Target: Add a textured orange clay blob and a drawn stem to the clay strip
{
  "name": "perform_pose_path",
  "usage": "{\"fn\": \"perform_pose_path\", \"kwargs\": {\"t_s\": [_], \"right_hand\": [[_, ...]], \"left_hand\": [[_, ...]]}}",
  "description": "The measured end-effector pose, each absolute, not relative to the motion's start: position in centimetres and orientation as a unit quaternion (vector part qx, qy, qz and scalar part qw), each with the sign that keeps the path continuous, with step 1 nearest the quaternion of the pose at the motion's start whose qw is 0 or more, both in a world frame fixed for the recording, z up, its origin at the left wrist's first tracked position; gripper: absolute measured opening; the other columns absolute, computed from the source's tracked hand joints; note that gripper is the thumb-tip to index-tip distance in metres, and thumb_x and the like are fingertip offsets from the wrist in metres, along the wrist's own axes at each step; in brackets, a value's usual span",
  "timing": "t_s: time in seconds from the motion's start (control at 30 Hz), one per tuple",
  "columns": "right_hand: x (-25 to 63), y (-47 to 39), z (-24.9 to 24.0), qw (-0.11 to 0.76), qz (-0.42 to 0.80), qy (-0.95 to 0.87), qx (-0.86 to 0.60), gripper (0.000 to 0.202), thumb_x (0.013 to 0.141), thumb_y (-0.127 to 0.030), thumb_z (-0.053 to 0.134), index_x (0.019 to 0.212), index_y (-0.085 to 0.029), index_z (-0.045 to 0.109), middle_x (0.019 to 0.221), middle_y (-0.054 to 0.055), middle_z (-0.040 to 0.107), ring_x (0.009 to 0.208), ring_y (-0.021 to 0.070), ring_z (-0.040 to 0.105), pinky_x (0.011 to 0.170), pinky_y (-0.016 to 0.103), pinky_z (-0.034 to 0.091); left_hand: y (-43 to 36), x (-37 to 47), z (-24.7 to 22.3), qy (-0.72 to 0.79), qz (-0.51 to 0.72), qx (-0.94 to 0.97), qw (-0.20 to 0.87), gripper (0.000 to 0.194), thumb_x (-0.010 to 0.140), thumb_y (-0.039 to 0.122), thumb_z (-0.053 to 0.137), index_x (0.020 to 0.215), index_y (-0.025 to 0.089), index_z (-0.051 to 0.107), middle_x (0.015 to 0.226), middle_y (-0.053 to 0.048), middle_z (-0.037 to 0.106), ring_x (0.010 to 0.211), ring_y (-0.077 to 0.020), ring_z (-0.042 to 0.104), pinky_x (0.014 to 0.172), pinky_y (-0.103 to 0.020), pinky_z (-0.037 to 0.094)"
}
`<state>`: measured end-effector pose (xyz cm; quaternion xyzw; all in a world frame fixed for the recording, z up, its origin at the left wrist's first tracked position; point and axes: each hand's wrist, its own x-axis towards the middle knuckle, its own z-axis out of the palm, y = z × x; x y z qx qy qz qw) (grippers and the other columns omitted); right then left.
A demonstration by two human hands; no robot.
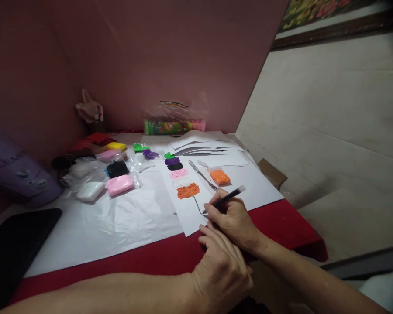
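My right hand [231, 218] grips a black marker [228, 197], its tip on a narrow white sheet [188, 218]. A dark wiggly line [197, 204] runs on that sheet from an orange clay patch [188, 190] down to the tip. Above the orange, textured patches of white, pink [179, 174], black, purple and green clay form a column. My left hand [221, 266] lies below the right one, fingers stretched out and resting at the sheet's lower edge, holding nothing. Right of the column lie a metal fork [203, 175] and a bag of orange clay [220, 176].
Bagged clay lies to the left, including a pink block [120, 185] and a white block [91, 191]. A purple tumbler [22, 170] and a black tablet-like slab [22, 244] stand near the left edge. Loose paper sheets [206, 141] lie at the back, before a colourful plastic pack [173, 126].
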<state>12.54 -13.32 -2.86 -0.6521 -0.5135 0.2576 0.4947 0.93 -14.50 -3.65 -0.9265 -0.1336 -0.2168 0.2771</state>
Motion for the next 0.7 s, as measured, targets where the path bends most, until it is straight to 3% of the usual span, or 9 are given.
{"fn": "perform_pose_path", "kwargs": {"t_s": [0.2,0.7], "right_hand": [[12.33,-13.35,-2.86,0.498,0.312,-0.494,-0.640,0.018,0.083,-0.031,0.057,0.070,-0.022,0.048,0.047,-0.005,0.054,0.043,0.0120,0.056,0.045,0.022,0.046],[12.25,-13.47,-2.61,0.495,0.293,-0.505,-0.644,0.017,0.082,-0.029,0.057,0.069,-0.022,0.048,0.047,-0.005,0.056,0.042,0.0122,0.057,0.043,0.023,0.048]], "left_hand": [[-14.47,0.89,-3.77,-0.132,-0.218,-0.927,0.276,0.051,0.091,0.037,0.041,0.088,-0.006,0.069,0.086,-0.030,0.068,0.077,-0.0377,0.068,0.051,-0.042,0.053],[-14.54,0.83,-3.64,-0.124,-0.219,-0.928,0.275,0.051,0.091,0.037,0.041,0.087,-0.006,0.069,0.085,-0.030,0.068,0.076,-0.0376,0.068,0.050,-0.042,0.053]]}}
